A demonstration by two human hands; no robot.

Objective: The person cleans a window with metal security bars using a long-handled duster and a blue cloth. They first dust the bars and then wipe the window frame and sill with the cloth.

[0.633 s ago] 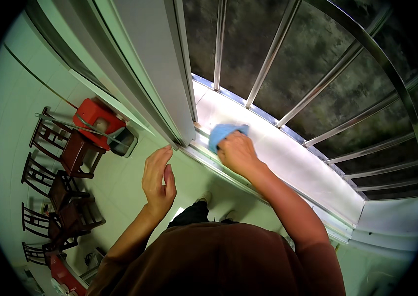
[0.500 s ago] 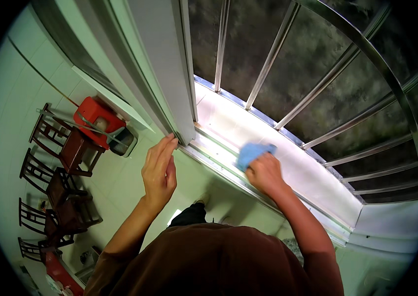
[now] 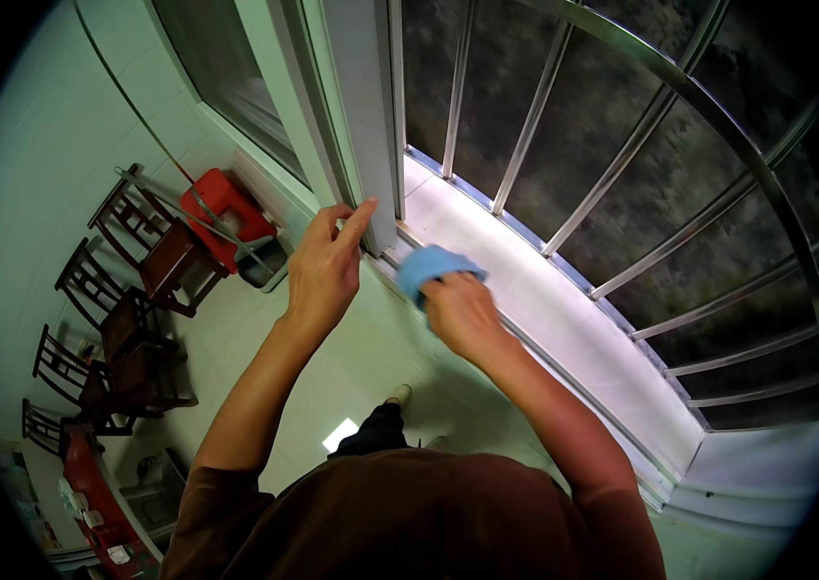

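A crumpled blue cloth (image 3: 434, 266) is bunched in my right hand (image 3: 465, 311), whose fingers are closed on it. Cloth and hand are over the window track (image 3: 545, 356), close to the foot of the upright sash frame (image 3: 371, 126). My left hand (image 3: 324, 271) is raised at the near side of that frame, its index finger stretched toward the frame's edge and nothing seen in the hand. Whether the fingertip touches the frame is hard to tell.
Beyond the track, a pale sill (image 3: 574, 314) runs along curved metal window bars (image 3: 612, 164). Dark wooden chairs (image 3: 153, 242) line the left side. Behind them are a red plastic stool (image 3: 226, 208) and a dustpan (image 3: 262, 263). A red table (image 3: 100, 503) stands lower left.
My right hand has carried the cloth left along the track toward the sash frame. My left hand has moved up and slightly right, its fingers changing from held together to parted. The view has shifted.
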